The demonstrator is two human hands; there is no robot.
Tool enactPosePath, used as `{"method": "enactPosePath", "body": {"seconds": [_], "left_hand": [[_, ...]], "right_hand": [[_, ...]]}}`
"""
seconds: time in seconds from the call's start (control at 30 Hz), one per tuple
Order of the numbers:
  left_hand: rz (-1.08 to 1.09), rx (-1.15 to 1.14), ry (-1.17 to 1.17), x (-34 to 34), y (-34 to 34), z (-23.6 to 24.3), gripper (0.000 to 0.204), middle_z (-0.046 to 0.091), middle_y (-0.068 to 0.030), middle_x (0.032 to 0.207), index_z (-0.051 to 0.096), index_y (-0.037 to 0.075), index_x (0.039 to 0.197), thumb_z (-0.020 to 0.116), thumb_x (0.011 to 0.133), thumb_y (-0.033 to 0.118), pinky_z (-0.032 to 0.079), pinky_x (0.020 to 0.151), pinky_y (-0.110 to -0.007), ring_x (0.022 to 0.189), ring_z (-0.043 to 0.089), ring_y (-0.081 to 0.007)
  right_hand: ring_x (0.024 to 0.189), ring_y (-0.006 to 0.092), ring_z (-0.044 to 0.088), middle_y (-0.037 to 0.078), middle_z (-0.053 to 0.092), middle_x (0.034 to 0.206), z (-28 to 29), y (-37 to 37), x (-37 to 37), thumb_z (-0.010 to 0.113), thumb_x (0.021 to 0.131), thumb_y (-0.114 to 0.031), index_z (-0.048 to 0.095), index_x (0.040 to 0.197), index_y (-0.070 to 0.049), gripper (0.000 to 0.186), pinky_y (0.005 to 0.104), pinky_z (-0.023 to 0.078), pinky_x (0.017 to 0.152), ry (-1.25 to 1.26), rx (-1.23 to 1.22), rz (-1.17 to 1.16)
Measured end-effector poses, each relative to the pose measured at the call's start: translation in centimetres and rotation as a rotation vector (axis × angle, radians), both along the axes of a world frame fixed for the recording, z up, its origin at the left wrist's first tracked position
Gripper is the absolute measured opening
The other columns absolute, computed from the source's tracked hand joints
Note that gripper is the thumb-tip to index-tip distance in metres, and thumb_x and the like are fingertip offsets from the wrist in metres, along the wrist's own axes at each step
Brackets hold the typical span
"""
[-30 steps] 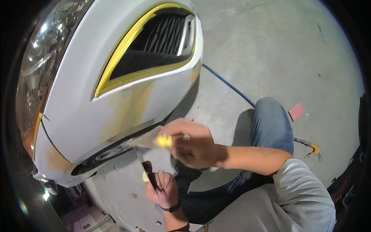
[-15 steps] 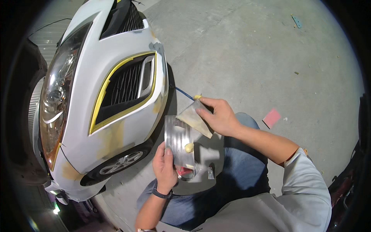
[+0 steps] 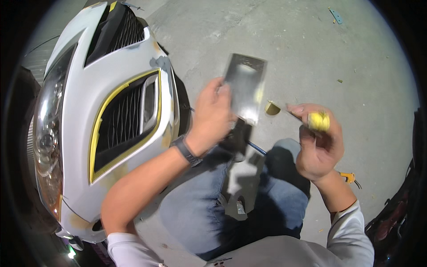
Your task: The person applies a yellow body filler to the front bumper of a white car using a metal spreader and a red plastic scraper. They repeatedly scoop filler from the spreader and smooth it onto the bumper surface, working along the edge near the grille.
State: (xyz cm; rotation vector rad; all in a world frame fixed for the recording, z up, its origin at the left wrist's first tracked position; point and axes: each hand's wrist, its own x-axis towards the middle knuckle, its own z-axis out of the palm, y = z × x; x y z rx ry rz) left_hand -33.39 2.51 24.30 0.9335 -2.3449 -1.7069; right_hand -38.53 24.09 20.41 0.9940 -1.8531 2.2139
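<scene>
Plate of bare metal [image 3: 243,86], blurred at its edges, is up in front of the person, gripped along its near side by the left hand [image 3: 211,111], with a pale yellow smear by its right edge. To its right and well apart from the left, the right hand [image 3: 322,147] is closed, palm turned toward the viewer, on a thin tool seen nearly edge-on; a bright yellow lump [image 3: 319,121] shows at the fingers, too blurred to tell whether it is part of the tool. Between the two hands sits a small tan and dark shape [image 3: 272,107], too unclear to name. A dark wristband [image 3: 189,151] circles the left wrist. Below, a grey panel [image 3: 235,182] lies between the jeans-clad thighs with a small silvery piece [image 3: 240,207] on it. On the left stands a white car bumper [image 3: 76,171] with tan and grey patches, its dark vent [image 3: 118,120] edged in yellow tape [image 3: 92,155], beside a long headlight [image 3: 48,133]. An orange-yellow tool [image 3: 348,177] shows near the right forearm, and a teal strip [image 3: 336,16] lies farther off on the concrete floor [image 3: 293,49].
</scene>
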Motion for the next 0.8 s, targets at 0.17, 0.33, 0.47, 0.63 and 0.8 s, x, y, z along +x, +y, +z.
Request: {"method": "enactPosePath", "body": {"seconds": [0.17, 0.33, 0.47, 0.63, 0.8], "left_hand": [[-0.182, 0.812, 0.271, -9.7, 3.1, -5.2, 0.033, 0.063, -0.0026, 0.103, 0.055, -0.003, 0.131, 0.048, 0.110, 0.022, 0.051, 0.074, -0.027, 0.088, 0.058, -0.0075], [-0.237, 1.333, 0.295, -15.2, -2.0, -10.0, 0.039, 0.065, -0.0097, 0.123, 0.047, 0.000, 0.141, 0.046, 0.111, 0.023, 0.057, 0.093, -0.032, 0.109, 0.067, -0.0166], [-0.095, 1.459, 0.299, -18.8, -5.8, -13.0, 0.037, 0.065, -0.0078, 0.123, 0.050, 0.001, 0.140, 0.046, 0.111, 0.023, 0.055, 0.094, -0.032, 0.110, 0.066, -0.0164], [0.092, 1.581, 0.281, -23.5, -8.9, -12.6, 0.033, 0.067, -0.0044, 0.114, 0.055, 0.002, 0.135, 0.049, 0.110, 0.024, 0.054, 0.087, -0.031, 0.102, 0.066, -0.0130], [0.101, 1.513, 0.552, -28.0, -12.9, -13.8, 0.023, 0.054, 0.0007, 0.083, 0.057, 0.002, 0.120, 0.046, 0.109, 0.019, 0.039, 0.059, -0.026, 0.062, 0.044, -0.0083]], "right_hand": [[0.121, 0.0348, 0.059, 0.013, 0.062, 0.129, -2.5, -2.6, -5.4, 0.072, 0.090, -0.014, 0.073, 0.112, -0.016, 0.022, 0.0626, 0.042, 0.113, 0.650, 0.322, -0.170], [0.120, 0.0351, 0.059, 0.012, 0.059, 0.129, -6.1, -4.5, -13.2, 0.075, 0.088, -0.014, 0.076, 0.109, -0.013, 0.022, 0.0646, 0.045, 0.110, 0.701, 0.576, -0.180], [0.116, 0.0361, 0.064, 0.014, 0.064, 0.124, -4.2, -8.8, -19.9, 0.074, 0.084, -0.007, 0.077, 0.110, -0.011, 0.027, 0.0648, 0.047, 0.109, 0.738, 0.797, -0.019], [0.117, 0.0387, 0.064, 0.018, 0.065, 0.124, 1.1, -11.1, -28.6, 0.068, 0.083, 0.000, 0.075, 0.112, -0.007, 0.031, 0.0671, 0.044, 0.110, 0.725, 1.098, 0.311], [0.118, 0.0356, 0.063, 0.020, 0.068, 0.115, 0.1, -9.5, -35.8, 0.061, 0.089, 0.003, 0.068, 0.108, -0.002, 0.020, 0.0521, 0.046, 0.113, 0.652, 1.500, 0.276]]}}
